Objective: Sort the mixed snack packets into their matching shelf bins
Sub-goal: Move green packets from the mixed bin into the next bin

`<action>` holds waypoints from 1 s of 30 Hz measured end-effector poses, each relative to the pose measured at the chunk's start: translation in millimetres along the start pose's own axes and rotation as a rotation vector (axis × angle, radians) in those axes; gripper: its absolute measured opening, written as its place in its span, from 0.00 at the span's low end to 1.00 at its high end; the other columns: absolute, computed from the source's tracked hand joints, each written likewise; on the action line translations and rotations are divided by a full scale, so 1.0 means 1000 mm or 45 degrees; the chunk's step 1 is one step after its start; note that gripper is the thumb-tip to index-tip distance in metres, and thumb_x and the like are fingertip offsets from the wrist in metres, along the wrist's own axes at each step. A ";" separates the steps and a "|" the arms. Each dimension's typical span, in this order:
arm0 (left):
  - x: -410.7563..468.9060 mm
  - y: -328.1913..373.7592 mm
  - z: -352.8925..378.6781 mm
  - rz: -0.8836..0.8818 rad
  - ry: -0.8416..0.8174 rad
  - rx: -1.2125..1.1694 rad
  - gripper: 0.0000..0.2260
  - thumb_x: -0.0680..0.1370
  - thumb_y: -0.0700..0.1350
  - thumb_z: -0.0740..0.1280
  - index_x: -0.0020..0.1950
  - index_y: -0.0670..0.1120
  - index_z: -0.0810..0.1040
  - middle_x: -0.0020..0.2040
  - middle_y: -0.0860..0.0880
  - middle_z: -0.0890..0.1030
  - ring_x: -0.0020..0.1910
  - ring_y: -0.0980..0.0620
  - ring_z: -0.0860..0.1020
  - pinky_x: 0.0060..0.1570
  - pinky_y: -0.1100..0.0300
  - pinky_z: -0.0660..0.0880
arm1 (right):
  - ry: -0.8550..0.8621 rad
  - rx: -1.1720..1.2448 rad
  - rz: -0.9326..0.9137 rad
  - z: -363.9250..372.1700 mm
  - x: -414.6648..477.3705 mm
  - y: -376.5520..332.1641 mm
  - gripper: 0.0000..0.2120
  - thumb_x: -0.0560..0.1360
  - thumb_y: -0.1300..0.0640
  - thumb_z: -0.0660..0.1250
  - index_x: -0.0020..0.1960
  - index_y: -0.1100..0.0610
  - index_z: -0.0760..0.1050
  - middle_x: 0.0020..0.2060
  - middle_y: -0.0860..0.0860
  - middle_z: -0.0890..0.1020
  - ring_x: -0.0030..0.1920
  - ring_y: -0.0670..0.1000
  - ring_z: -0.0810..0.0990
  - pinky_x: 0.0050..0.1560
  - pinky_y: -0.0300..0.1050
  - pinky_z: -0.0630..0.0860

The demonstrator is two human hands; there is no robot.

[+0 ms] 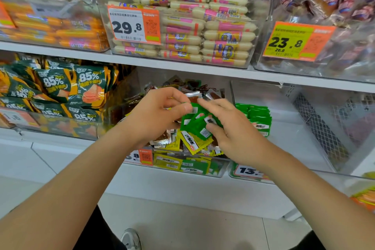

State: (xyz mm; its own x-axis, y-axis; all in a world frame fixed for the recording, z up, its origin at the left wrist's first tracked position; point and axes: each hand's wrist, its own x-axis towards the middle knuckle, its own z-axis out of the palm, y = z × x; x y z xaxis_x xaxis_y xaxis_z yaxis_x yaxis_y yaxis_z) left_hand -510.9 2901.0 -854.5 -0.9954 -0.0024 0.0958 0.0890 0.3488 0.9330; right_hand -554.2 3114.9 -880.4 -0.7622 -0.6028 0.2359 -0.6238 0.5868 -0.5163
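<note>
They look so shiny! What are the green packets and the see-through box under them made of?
The green packets: probably thin glossy plastic film; they shine and crease. The clear bin: seemingly rigid transparent plastic; packets show through its front wall.

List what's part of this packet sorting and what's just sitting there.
Job: green packets, gripped by left hand and right hand; mixed packet pile; green-packet stack in the next bin.
Idle: white sausages; orange sausages; 85% pouches.
</note>
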 end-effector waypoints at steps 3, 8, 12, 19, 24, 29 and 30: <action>-0.002 0.008 0.013 0.006 0.036 -0.214 0.06 0.81 0.45 0.71 0.54 0.43 0.84 0.46 0.45 0.88 0.51 0.47 0.86 0.47 0.45 0.85 | 0.072 -0.076 0.009 -0.002 -0.001 -0.003 0.35 0.84 0.62 0.63 0.85 0.49 0.51 0.66 0.47 0.69 0.68 0.48 0.64 0.60 0.37 0.65; -0.001 0.014 0.047 0.153 0.158 -0.193 0.07 0.82 0.47 0.69 0.54 0.46 0.85 0.44 0.47 0.88 0.45 0.50 0.87 0.47 0.51 0.85 | 0.213 0.044 -0.031 -0.020 -0.016 -0.001 0.23 0.84 0.60 0.63 0.77 0.48 0.64 0.63 0.47 0.67 0.56 0.39 0.71 0.55 0.24 0.68; 0.007 0.021 0.072 0.195 0.127 -0.215 0.13 0.85 0.50 0.65 0.53 0.46 0.86 0.45 0.48 0.88 0.46 0.49 0.87 0.45 0.51 0.85 | 0.148 -0.003 0.069 -0.045 -0.031 0.014 0.14 0.84 0.58 0.66 0.67 0.50 0.70 0.47 0.41 0.75 0.45 0.35 0.73 0.43 0.28 0.67; 0.034 0.010 0.112 0.406 0.198 0.558 0.08 0.80 0.40 0.67 0.54 0.51 0.82 0.45 0.58 0.82 0.45 0.60 0.80 0.47 0.68 0.76 | 0.320 -0.382 0.523 -0.074 -0.042 0.111 0.18 0.79 0.66 0.68 0.68 0.56 0.75 0.58 0.57 0.80 0.55 0.59 0.79 0.50 0.50 0.74; 0.054 0.006 0.137 0.408 0.143 0.891 0.10 0.79 0.48 0.68 0.59 0.50 0.80 0.53 0.49 0.78 0.55 0.46 0.76 0.57 0.48 0.76 | -0.014 -0.572 0.681 -0.059 -0.043 0.169 0.20 0.77 0.66 0.68 0.68 0.57 0.76 0.56 0.62 0.81 0.55 0.65 0.80 0.51 0.57 0.80; 0.064 0.002 0.145 0.338 0.080 1.000 0.09 0.76 0.45 0.69 0.56 0.48 0.79 0.56 0.48 0.72 0.56 0.44 0.74 0.57 0.45 0.76 | -0.183 -0.645 0.618 -0.029 -0.029 0.179 0.17 0.77 0.68 0.65 0.65 0.62 0.72 0.52 0.63 0.80 0.51 0.65 0.81 0.43 0.51 0.72; 0.066 0.001 0.145 0.337 0.073 0.996 0.08 0.76 0.44 0.69 0.54 0.48 0.80 0.55 0.48 0.72 0.56 0.43 0.74 0.57 0.44 0.76 | -0.145 -0.640 0.618 -0.028 -0.026 0.181 0.17 0.77 0.67 0.66 0.65 0.62 0.70 0.52 0.63 0.80 0.51 0.66 0.81 0.42 0.52 0.73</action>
State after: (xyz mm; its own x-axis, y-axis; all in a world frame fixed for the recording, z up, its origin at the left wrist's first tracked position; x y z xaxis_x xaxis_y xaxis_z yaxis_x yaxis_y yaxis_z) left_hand -581.5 3037.3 -897.7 -0.9398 0.1310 0.3156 0.2484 0.8960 0.3680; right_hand -652.3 3251.4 -956.9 -0.9687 -0.2467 -0.0264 -0.2434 0.9655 -0.0926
